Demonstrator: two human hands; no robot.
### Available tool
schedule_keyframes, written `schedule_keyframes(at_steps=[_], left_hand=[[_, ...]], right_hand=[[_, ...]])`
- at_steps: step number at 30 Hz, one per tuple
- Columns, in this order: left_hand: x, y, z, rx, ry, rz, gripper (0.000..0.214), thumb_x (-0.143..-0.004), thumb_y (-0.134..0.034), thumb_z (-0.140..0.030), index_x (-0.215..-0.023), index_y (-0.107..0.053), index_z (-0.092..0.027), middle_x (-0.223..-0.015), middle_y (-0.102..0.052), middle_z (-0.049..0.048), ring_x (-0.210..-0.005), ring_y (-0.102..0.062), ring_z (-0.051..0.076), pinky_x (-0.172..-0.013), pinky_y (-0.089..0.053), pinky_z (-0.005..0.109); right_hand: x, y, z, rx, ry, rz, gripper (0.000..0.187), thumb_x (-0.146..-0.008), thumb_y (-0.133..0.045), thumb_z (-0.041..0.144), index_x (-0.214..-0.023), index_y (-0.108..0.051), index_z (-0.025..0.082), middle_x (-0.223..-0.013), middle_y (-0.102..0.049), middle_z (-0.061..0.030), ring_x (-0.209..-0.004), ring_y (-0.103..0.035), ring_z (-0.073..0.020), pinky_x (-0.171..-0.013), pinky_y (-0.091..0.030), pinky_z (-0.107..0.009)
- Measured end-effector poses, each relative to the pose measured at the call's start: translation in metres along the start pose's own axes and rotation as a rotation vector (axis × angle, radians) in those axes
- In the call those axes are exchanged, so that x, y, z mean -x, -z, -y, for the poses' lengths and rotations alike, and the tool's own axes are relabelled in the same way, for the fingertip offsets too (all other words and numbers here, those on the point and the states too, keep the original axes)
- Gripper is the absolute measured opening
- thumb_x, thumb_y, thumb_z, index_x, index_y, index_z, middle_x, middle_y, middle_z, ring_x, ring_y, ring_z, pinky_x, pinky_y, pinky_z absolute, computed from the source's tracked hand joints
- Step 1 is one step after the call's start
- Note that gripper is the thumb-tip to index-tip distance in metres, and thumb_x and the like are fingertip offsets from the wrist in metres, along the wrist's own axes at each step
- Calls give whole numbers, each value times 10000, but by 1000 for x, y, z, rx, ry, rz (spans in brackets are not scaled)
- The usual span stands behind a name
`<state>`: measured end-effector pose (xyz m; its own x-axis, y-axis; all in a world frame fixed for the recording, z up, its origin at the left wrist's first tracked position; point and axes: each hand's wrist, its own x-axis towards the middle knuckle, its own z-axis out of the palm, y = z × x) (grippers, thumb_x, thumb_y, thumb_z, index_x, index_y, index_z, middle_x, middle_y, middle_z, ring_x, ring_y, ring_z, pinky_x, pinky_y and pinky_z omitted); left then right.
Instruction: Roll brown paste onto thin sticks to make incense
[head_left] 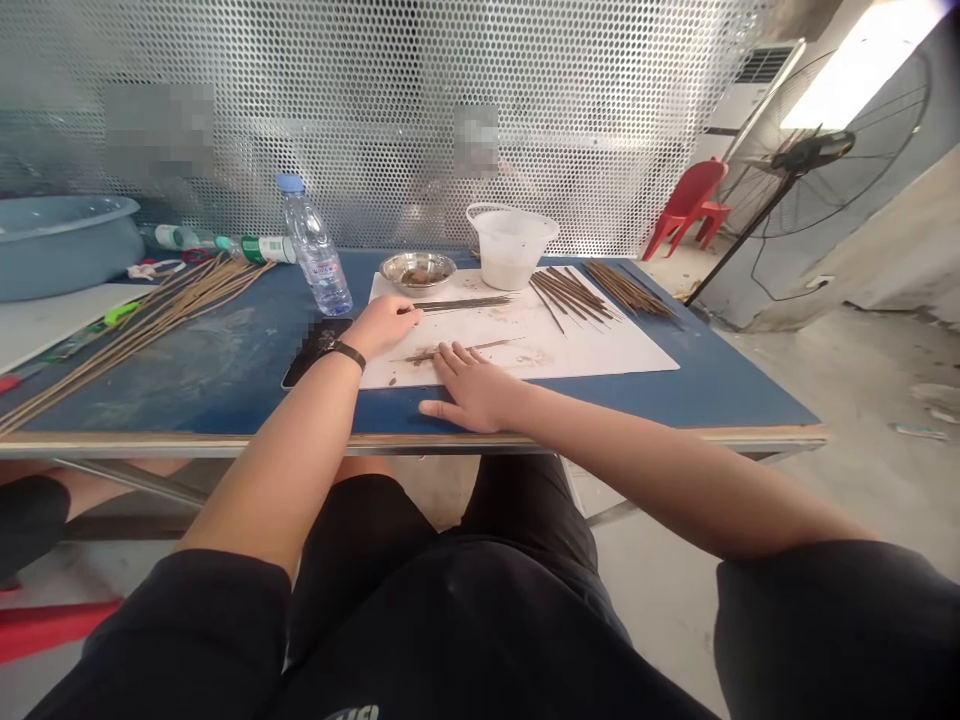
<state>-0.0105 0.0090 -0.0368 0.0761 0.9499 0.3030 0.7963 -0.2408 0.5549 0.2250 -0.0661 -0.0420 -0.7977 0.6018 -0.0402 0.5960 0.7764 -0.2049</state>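
Hands: left hand (pixel 386 325) curled around stick bundle (pixel 466 302); right hand (pixel 474 388) flat on coated stick (pixel 450 351).

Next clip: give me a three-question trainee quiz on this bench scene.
1. True or false: the bottle stands upright.
2. What stands just right of the metal bowl? A) white tub B) phone C) fan
3. Fill in: the right hand lays its fingers on the ___ sheet.
Key: 1 true; 2 A; 3 white.
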Motion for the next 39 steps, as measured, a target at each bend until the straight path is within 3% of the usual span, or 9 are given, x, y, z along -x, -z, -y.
schedule_keyframes(at_steps=[3,7,12,21,24,27,30,34,39], left_hand=[[0,0,0,6,3,3,354,-884,-605,-406,-597,-515,-219,-583,-488,-2,-600,-419,170,-587,-281,338],[1,2,2,16,14,4,344,-895,-597,-425,-624,-528,-224,-608,-501,-1,-617,-428,177,-606,-304,334],[2,5,0,11,25,23,403,-911,-579,-424,-591,-412,-244,-560,-367,-22,-563,-350,170,-591,-274,341],[0,2,4,5,23,8,368,-919,-578,-460,-636,-559,-226,-612,-524,11,-620,-463,189,-618,-340,335],[1,2,4,10,23,2,365,-911,-586,-451,-625,-547,-227,-609,-526,9,-610,-464,186,-613,-337,335],[2,3,3,10,39,23,361,-899,-603,-453,-624,-524,-234,-597,-489,1,-582,-444,183,-599,-327,335],[1,4,2,8,51,43,364,-892,-617,-462,-623,-519,-237,-596,-477,6,-564,-430,185,-584,-319,338],[0,4,1,6,68,41,337,-882,-636,-454,-635,-580,-232,-633,-560,29,-586,-458,195,-592,-330,343],[1,6,-2,-4,73,41,356,-889,-631,-449,-614,-571,-232,-615,-535,27,-604,-462,199,-611,-340,341]], right_hand=[[-4,-3,3,-5,-20,-10,1223,-925,-167,896,-1673,-209,-71,-1756,-129,-287,-1635,-87,-482,-1329,-131,-604],[-41,0,-4,-48,-79,-17,1187,-945,-147,865,-1674,-195,-71,-1757,-123,-283,-1640,-72,-474,-1315,-139,-637],[-78,11,-11,-48,-141,11,1138,-976,-145,818,-1677,-167,-77,-1765,-110,-268,-1649,-47,-446,-1323,-108,-618],[-20,-3,9,-35,14,-60,1187,-942,-166,885,-1670,-251,-50,-1752,-167,-282,-1641,-117,-456,-1319,-169,-608],[-4,7,-14,-7,61,-160,1057,-980,-272,834,-1667,-331,34,-1756,-229,-229,-1635,-204,-423,-1307,-234,-584],[9,28,-60,25,-169,-241,790,-1080,-311,605,-1604,-454,32,-1656,-456,-244,-1507,-472,-405,-1193,-428,-546],[22,48,-111,106,-337,-240,529,-1047,-475,401,-1404,-667,61,-1373,-710,-233,-1242,-671,-389,-1019,-541,-517],[32,52,-147,54,-229,-155,320,-954,-624,340,-1164,-790,165,-1216,-762,-157,-1074,-707,-305,-921,-557,-427],[25,37,-149,39,-194,-229,248,-951,-575,262,-1013,-789,152,-1088,-757,-152,-1033,-687,-286,-896,-527,-388]])
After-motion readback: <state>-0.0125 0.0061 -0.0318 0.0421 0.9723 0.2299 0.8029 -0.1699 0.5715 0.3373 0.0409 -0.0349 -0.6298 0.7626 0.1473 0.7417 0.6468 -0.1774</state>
